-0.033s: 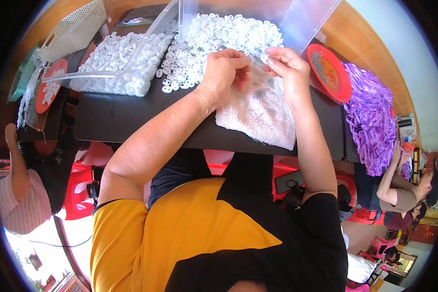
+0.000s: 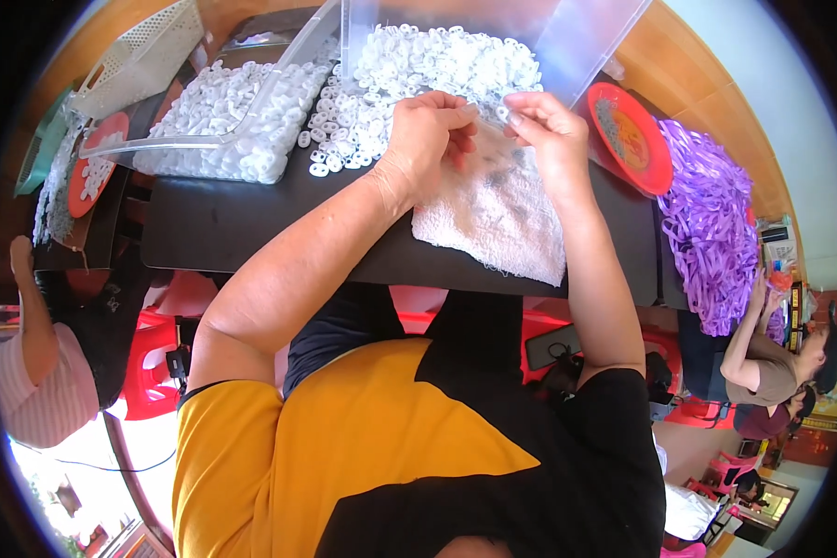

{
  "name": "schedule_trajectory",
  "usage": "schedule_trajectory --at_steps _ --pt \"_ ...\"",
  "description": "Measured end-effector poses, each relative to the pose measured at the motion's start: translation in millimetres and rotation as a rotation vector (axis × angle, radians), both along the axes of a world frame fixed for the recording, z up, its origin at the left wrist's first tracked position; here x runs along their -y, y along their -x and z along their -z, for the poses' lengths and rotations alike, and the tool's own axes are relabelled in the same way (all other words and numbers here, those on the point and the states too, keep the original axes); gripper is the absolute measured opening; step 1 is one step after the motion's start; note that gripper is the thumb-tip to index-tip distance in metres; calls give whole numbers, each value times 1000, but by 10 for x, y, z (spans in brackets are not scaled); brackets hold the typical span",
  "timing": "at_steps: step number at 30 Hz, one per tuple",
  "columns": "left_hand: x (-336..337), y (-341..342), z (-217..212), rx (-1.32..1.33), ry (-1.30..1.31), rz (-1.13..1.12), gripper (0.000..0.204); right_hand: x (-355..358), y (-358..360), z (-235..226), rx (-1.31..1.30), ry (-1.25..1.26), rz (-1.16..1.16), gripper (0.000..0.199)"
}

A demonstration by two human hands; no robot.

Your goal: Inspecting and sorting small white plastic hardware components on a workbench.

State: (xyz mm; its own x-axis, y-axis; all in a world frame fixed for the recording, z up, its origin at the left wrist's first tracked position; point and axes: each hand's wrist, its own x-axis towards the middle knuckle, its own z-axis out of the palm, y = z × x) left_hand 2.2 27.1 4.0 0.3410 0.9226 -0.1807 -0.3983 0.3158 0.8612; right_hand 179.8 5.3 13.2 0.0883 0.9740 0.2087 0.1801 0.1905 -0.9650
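Note:
My right hand (image 2: 551,130) pinches a small white plastic piece (image 2: 503,112) between thumb and fingertips. Facing it, my left hand (image 2: 430,135) has thumb and forefinger pressed together and the other fingers curled. Whatever it may hold is too small to make out. Both hands hover over a whitish terry cloth (image 2: 493,223) with grey smudges, spread on the dark table (image 2: 242,228). Just beyond them a heap of small white oval plastic pieces with holes (image 2: 446,60) spills out of a clear bin (image 2: 591,42) lying open toward me.
At left stands a clear bin (image 2: 195,143) full of white plastic pieces. A red plate (image 2: 658,158) with small greyish bits and a pile of purple ribbon straps (image 2: 711,223) are at right. Co-workers sit on both sides; a white basket (image 2: 144,60) is far left.
My right hand, with the small white plastic piece, has shifted very slightly to the left. My left hand is almost unmoved.

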Motion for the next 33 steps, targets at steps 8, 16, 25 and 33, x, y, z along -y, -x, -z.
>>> schedule_trajectory --at_steps 8,16,25,33 --pt "-22 16 4 -11 5 -29 9 -31 99 153 1104 -408 76 18" --pt "-36 45 -17 35 -14 -72 9 109 128 -22 813 -367 13 13" --pt "-102 37 -1 406 35 -73 13 245 444 -111 222 -194 -202 18" --pt "-123 125 -49 419 116 -58 17 247 629 -89 210 -210 -245 13"
